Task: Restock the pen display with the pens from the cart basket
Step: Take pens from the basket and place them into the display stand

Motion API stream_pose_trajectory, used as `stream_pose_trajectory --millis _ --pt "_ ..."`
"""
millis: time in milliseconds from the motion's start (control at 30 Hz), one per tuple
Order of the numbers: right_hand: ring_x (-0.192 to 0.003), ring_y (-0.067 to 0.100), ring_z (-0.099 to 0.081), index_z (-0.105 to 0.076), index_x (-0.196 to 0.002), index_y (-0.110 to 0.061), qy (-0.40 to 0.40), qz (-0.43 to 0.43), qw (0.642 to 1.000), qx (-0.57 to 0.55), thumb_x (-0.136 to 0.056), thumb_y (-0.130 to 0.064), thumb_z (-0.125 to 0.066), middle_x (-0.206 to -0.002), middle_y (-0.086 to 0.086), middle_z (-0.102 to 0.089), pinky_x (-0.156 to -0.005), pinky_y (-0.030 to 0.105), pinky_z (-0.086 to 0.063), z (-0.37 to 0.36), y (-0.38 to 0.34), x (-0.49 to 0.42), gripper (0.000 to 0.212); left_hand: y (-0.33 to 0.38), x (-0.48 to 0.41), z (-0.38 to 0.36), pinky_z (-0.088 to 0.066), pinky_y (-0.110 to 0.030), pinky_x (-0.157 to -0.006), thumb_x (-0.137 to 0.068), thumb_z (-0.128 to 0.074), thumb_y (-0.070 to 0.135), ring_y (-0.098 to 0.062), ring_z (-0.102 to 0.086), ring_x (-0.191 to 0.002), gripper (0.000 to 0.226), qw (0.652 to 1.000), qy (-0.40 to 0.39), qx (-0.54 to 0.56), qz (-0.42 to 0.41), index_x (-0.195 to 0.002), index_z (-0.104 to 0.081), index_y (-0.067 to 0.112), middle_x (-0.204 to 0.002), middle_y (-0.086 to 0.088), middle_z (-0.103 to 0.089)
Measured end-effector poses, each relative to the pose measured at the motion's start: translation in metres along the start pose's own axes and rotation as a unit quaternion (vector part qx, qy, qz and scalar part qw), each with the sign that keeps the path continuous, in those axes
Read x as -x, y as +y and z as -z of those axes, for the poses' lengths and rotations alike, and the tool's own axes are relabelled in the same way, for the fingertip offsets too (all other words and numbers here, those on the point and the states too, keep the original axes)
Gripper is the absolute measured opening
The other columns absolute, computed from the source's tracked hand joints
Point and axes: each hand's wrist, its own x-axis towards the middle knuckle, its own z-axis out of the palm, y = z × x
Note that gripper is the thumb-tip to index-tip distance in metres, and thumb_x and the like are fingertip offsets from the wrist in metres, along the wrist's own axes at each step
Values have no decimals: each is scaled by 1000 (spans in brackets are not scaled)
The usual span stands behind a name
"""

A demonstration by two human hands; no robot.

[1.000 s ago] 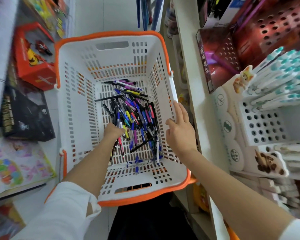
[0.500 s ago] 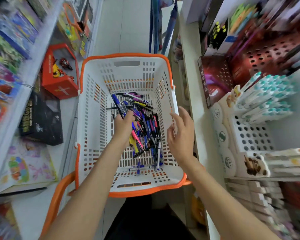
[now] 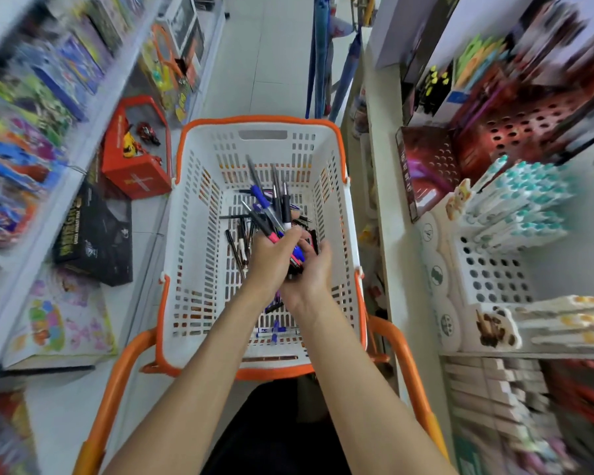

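Left hand (image 3: 271,260) and right hand (image 3: 312,274) clutch pens (image 3: 270,209) inside basket (image 3: 191,241).

No wording can be read for certain. Gold lettering is seen on the black box (image 3: 96,234), and pale upright characters on the dark red box (image 3: 422,173), both too blurred. A white cross-like mark is printed on the red box (image 3: 138,173). Round pictogram badges are borne along the left edge of the pen display (image 3: 494,269).

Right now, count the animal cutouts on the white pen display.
2. A cat cutout sits beside the teal-capped pens; a brown-and-white cutout lower, beside the yellow-marked pens. More may be hidden.
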Motion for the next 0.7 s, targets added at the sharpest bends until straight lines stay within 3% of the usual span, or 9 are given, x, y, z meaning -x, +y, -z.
stream_pose_trajectory --millis 67,167,200,233,300,367,500,600,700 --pt "-125 25 -57 -72 -89 -18 -29 -11 999 -12 -98 -62 -40 -132 11 -62 -109 46 -42 0 5 0 55 5 4 1 -50 -21 -68 -91 -65 13 -4 -63 -63 9 999 -27 -28 8 -86 -67 7 -70 1 -65" --pt "-135 18 -45 -74 -108 -26 -105 18 993 54 -96 -68 -35 -134 4 -61 -117 41 -28 3 5 1 59 10 3 13 -51 -32 -84 -93 -64 17 -14 -67 -72 23 997 -55 -57 -24 -71 -68 12 -64 -2 -63" --pt "-128 13 -49 -70 -117 -24 -121 43 987 99 -99 -65 -30 -125 0 -65 -114 35 -28 5 1 4 60 11 3 18 -51 -32 -83 -94 -61 15 -16 -67 -72 25 996 -64 -59 -32 -71 -69 10 -62 -2 -62" --pt "-110 10 -56 -65 -125 -18 -135 75 977 145 -103 -58 -27 -108 -4 -68 -102 28 -36 7 -7 9 59 14 4 23 -51 -31 -79 -96 -58 14 -17 -65 -70 26 995 -77 -46 -32 -74 -70 9 -62 -3 -62" --pt "-70 8 -54 -61 -121 -7 -171 153 946 230 -105 -44 -34 -85 -1 -60 -68 23 -47 9 -31 18 48 19 7 31 -51 -32 -68 -100 -52 10 -18 -61 -65 22 993 -116 1 -11 -89 -71 8 -72 -9 -65" --pt "-58 9 -54 -61 -117 -4 -232 188 902 311 -103 -36 -48 -94 10 -62 -52 27 -48 7 -54 28 37 23 9 37 -54 -33 -62 -101 -50 9 -20 -65 -65 19 987 -158 17 15 -99 -68 6 -81 -13 -70" --pt "-78 26 -66 -62 -123 -5 -258 217 855 393 -96 -12 -63 -110 19 -70 -70 36 -56 3 -73 40 28 32 18 39 -60 -32 -63 -99 -50 7 -25 -73 -71 19 970 -222 50 86 -113 -61 1 -85 -15 -75" --pt "-77 17 -70 -62 -122 1 -256 239 857 379 -94 -2 -62 -110 19 -72 -64 24 -55 5 -80 44 28 35 19 41 -61 -45 -74 -95 -54 8 -39 -71 -96 31 950 -262 110 125 -126 -55 2 -109 -23 -71" --pt "-70 12 -71 -61 -122 2 -258 245 857 374 -93 2 -61 -99 11 -74 -56 20 -53 6 -86 46 29 37 19 41 -58 -54 -81 -89 -57 15 -42 -67 -106 45 942 -281 113 142 -131 -51 1 -118 -24 -68"
